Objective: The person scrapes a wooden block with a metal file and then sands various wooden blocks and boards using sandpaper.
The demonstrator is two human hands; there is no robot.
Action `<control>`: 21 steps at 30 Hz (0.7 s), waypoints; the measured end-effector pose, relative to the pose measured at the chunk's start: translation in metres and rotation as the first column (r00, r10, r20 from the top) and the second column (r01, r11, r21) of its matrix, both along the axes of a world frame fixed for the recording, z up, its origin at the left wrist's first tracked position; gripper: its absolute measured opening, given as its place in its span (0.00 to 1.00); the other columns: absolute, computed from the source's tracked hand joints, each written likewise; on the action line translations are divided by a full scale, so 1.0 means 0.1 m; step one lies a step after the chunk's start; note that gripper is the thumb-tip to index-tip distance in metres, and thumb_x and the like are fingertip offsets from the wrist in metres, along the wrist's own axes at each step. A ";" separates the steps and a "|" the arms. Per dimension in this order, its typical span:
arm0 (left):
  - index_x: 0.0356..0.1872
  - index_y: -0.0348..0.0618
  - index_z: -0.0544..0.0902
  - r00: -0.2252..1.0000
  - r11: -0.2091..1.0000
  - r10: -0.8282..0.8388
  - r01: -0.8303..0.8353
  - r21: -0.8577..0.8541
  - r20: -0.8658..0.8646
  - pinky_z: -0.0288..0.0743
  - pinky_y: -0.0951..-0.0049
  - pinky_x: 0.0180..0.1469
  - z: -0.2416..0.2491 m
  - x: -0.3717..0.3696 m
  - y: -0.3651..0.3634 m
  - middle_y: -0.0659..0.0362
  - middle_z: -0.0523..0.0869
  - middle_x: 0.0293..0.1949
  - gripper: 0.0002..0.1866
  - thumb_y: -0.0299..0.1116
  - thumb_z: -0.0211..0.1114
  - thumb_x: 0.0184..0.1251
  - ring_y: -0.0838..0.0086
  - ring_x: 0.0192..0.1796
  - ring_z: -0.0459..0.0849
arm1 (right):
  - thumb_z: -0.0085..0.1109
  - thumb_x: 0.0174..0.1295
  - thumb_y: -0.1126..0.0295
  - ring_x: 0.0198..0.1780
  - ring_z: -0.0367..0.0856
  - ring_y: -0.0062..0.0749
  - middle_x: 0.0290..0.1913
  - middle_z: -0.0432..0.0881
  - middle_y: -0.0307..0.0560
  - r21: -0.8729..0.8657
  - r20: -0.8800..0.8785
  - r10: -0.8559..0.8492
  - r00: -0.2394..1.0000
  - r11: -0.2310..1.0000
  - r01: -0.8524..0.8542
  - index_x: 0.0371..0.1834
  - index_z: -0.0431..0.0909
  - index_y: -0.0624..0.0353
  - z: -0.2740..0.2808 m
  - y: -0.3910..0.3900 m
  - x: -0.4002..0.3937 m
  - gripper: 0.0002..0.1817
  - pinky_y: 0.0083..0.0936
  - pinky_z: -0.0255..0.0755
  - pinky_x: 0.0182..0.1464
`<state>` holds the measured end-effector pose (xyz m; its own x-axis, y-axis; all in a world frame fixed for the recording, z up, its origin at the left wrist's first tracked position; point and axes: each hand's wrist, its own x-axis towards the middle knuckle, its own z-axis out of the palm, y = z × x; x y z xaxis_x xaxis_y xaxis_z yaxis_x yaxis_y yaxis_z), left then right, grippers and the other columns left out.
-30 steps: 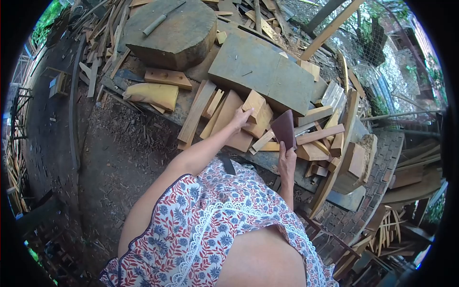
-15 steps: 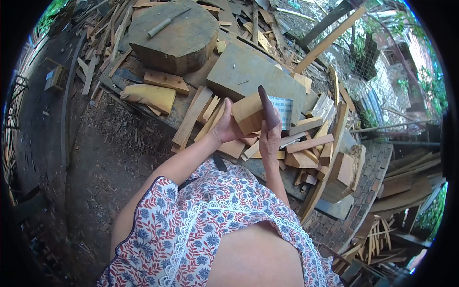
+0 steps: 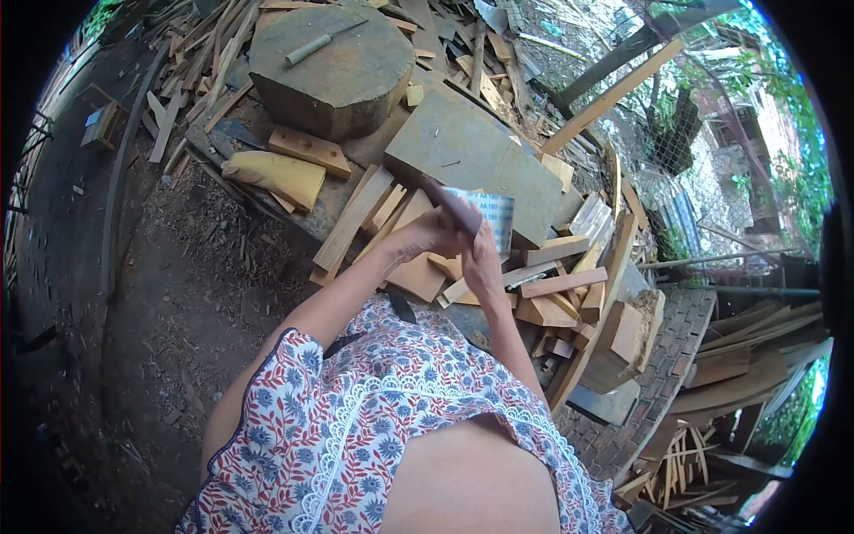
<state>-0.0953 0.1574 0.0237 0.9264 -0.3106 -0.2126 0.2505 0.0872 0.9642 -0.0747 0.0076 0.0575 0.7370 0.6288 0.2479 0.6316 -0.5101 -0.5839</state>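
Observation:
My right hand point(image 3: 483, 267) is closed on a sheet of sandpaper point(image 3: 492, 219), its thumb near the lower edge. The sheet is bent: a dark brown grit face curls toward the left, and the pale blue back carries printed lettering. My left hand point(image 3: 429, 233) meets the curled side of the sheet, fingers bent in and partly hidden. What those fingers hold cannot be made out; the wooden block does not show clearly now. Both hands are above loose wood offcuts point(image 3: 418, 278) on the low work surface.
Beyond the hands lies a large grey slab point(image 3: 471, 151) with nails on it. A round chopping stump point(image 3: 329, 80) bears a handled tool point(image 3: 322, 43). A yellow wrapped bundle point(image 3: 276, 178) lies left, wood pieces point(image 3: 565, 283) right, and a notched block point(image 3: 627, 343) farther right.
The sandpaper has swung left and down, its grit face now tilted across my left hand. The wooden block seen in my left hand earlier is no longer plainly visible.

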 end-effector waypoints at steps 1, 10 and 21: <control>0.59 0.41 0.65 0.993 0.976 0.060 -0.079 -0.203 -0.099 0.73 0.74 0.50 0.02 -0.03 0.00 0.58 0.75 0.51 0.37 0.37 0.72 0.47 0.77 0.52 0.75 | 0.44 0.65 0.72 0.65 0.59 0.50 0.61 0.66 0.56 0.057 -0.222 -0.059 0.973 0.996 0.073 0.60 0.65 0.62 0.04 -0.01 0.12 0.19 0.34 0.53 0.66; 0.61 0.42 0.63 0.977 0.897 0.145 -0.196 -0.396 -0.156 0.76 0.74 0.50 0.01 -0.04 0.08 0.58 0.75 0.52 0.35 0.35 0.68 0.51 0.75 0.50 0.78 | 0.43 0.66 0.64 0.59 0.67 0.51 0.56 0.71 0.61 0.105 -0.181 -0.224 0.958 0.964 0.245 0.58 0.67 0.60 -0.22 -0.09 0.36 0.19 0.36 0.60 0.60; 0.64 0.47 0.60 0.920 0.561 0.074 -0.359 -0.746 -0.386 0.70 0.61 0.57 -0.01 0.08 0.00 0.55 0.72 0.55 0.39 0.43 0.68 0.50 0.66 0.56 0.73 | 0.40 0.70 0.53 0.41 0.68 0.21 0.39 0.76 0.39 0.345 -0.503 -0.160 0.849 0.864 0.367 0.47 0.72 0.68 0.05 -0.02 0.69 0.25 0.22 0.64 0.45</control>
